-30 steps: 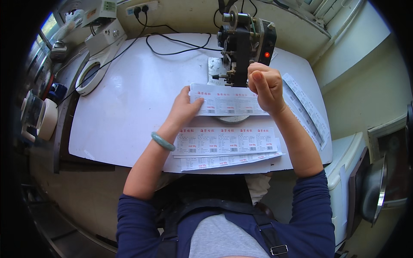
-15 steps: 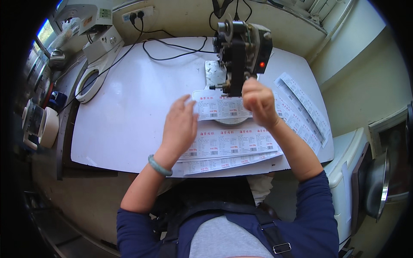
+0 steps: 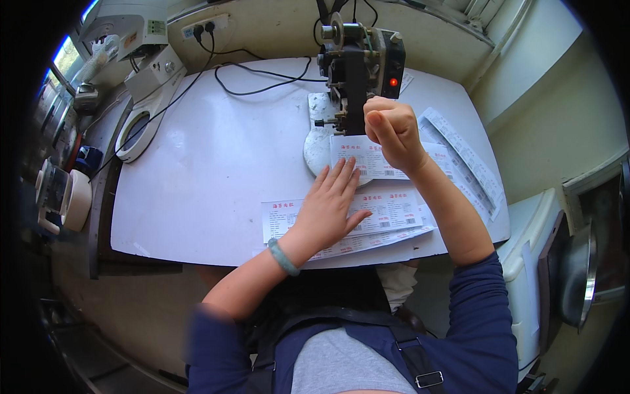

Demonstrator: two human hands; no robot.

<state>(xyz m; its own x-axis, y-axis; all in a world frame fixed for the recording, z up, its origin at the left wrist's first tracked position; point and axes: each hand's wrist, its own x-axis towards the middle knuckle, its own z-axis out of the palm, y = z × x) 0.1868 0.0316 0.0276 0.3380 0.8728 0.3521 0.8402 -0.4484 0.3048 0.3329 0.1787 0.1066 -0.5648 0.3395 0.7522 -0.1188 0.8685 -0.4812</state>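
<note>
My left hand (image 3: 329,209) lies open and flat. Its fingertips rest on the left end of a printed label sheet (image 3: 384,157), and its palm covers part of a lower stack of label sheets (image 3: 279,217). The upper sheet spans the round grey plate (image 3: 316,152) of a black tabletop stamping machine (image 3: 354,79) with a lit red lamp. In front of the machine, my right hand (image 3: 397,134) is closed in a fist around its handle, which the fingers hide almost entirely. A pale green bangle (image 3: 283,257) circles my left wrist.
More label sheets (image 3: 462,161) lie at the table's right side. A white ring-based device (image 3: 134,134) stands at the left edge of the white table (image 3: 197,190). Black cables (image 3: 262,77) loop across the back. A white cabinet (image 3: 530,243) stands at the right.
The upper label sheet has slid right across the plate. My left hand has moved right and come down flat on it. My right hand stays closed at the machine's front.
</note>
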